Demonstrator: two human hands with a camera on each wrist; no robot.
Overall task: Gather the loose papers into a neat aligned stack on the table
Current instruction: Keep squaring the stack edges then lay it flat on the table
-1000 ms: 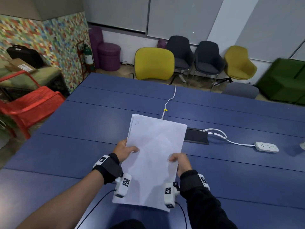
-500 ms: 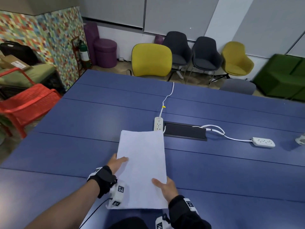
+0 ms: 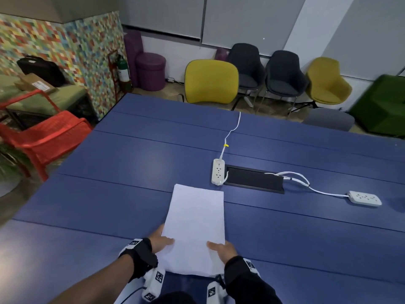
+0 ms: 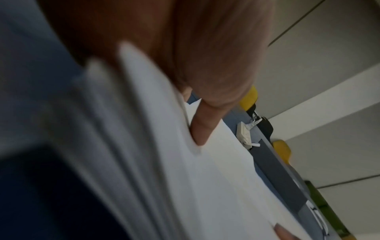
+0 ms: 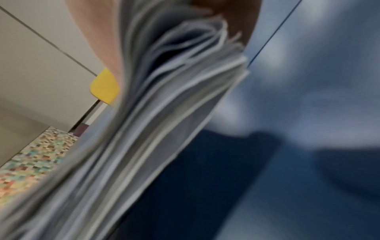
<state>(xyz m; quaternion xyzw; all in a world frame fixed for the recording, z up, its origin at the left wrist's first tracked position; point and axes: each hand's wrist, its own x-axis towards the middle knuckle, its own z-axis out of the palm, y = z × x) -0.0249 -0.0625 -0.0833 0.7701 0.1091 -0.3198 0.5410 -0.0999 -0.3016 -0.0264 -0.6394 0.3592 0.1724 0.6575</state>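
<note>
In the head view, the stack of papers (image 3: pixel 196 229) is lying in the lower middle of the frame on the blue table (image 3: pixel 109 194), and its far end is just short of a white power strip (image 3: pixel 218 171). The left hand (image 3: pixel 158 240) is pinching the lower left edge with the thumb on top, and the right hand (image 3: pixel 223 250) is pinching the lower right edge in the same way. The outline is looking almost like one rectangle, so I judge that the gathering is done.

In the left wrist view, the thumb (image 4: pixel 203 128) is pressing on the top sheet in the middle of the frame, and the sheet edges at the lower left are showing as separate blurred lines.

In the right wrist view, the papers (image 5: pixel 164 113) are crossing the frame diagonally. Their edges are fanning apart near the top, where the hand is clamping them. I think that a final squaring and the release are still left.
</note>
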